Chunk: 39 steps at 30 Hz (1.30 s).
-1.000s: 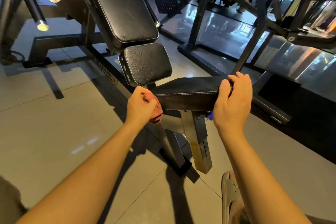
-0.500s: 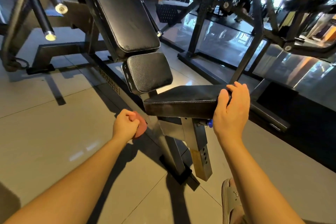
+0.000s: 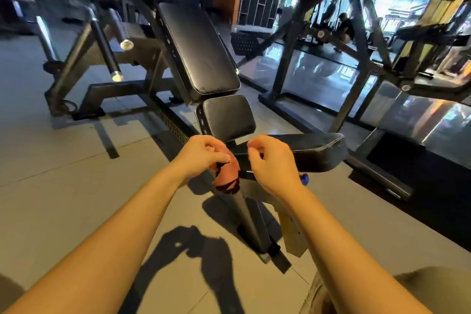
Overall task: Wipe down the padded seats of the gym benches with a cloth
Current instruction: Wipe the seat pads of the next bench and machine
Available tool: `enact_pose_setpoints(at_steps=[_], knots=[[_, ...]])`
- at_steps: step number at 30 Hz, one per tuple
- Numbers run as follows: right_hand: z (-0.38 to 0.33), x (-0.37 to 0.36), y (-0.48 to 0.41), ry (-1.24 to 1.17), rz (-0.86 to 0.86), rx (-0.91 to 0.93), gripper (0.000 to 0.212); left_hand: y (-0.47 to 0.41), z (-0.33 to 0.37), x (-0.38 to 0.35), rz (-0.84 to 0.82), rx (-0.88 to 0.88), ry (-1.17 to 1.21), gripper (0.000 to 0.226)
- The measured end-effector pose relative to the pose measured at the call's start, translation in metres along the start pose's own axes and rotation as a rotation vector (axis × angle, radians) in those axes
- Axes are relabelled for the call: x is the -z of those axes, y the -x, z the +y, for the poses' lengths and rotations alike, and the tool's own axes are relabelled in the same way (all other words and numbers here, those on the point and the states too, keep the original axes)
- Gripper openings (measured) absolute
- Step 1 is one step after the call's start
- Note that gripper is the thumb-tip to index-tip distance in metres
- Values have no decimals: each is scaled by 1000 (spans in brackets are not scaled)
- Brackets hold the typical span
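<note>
Cloth [image 3: 227, 173], bunched and pinched in the left hand [image 3: 201, 158], dangles just before the near end of the seat pad [image 3: 313, 150], the right hand [image 3: 272, 163] beside it curled on nothing; so light a pinch might let it slip free.

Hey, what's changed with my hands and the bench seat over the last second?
The right hand let go of the end of the seat pad and moved left, toward the left hand; it grips nothing now. The left hand took the pink cloth off the pad's near edge. Unchanged: left hand grips the cloth; the bench hasn't moved.
</note>
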State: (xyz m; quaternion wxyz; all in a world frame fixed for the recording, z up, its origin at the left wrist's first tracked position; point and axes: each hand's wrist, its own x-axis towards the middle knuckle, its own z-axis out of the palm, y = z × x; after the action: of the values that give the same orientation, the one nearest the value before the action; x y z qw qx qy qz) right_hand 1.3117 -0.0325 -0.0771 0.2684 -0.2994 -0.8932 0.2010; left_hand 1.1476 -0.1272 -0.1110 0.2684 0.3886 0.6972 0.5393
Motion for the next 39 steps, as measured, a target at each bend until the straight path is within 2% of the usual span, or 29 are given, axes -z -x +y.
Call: enact_pose_setpoints(at_steps=[2,5,8,11,14,17,19,21,25,28,31,33,36,39], knots=[[-13,-7,-2,-157,-139,-71,24,9,24,15,-74,-26,4,19],[-24,-15,-5,-347,-256,-62,29,16,45,34,-103,-53,-79,25],[-30,-21,-11,-526,-308,-66,40,14,56,45,-84,-73,-196,15],[-38,-26,-27,-495,-310,-60,42,4,72,58,-8,-114,-384,2],[-43,-25,-45,-464,-403,-64,39,-7,87,77,-28,-62,-533,12],[-40,-29,-65,-439,-563,-72,34,-16,78,92,-99,57,-483,16],[-37,-40,-80,-419,-594,-100,30,-24,60,93,-80,84,-387,17],[-33,-57,-93,-440,-558,-159,28,-39,39,94,-86,132,-314,17],[-19,-95,-111,-530,-469,-301,24,-79,4,105,-172,290,-341,17],[-10,-117,-122,-767,-473,-447,15,-105,-10,117,-175,336,-258,25],[-7,-135,-134,-1012,-429,-548,12,-122,-19,117,-108,369,-94,25],[-7,-149,-140,-1018,-343,-553,10,-134,-27,109,-2,401,21,22],[-7,-170,-142,-897,-237,-557,29,-150,-48,91,181,418,83,21],[-9,-185,-143,-790,-170,-611,57,-159,-63,78,302,379,-11,21]])
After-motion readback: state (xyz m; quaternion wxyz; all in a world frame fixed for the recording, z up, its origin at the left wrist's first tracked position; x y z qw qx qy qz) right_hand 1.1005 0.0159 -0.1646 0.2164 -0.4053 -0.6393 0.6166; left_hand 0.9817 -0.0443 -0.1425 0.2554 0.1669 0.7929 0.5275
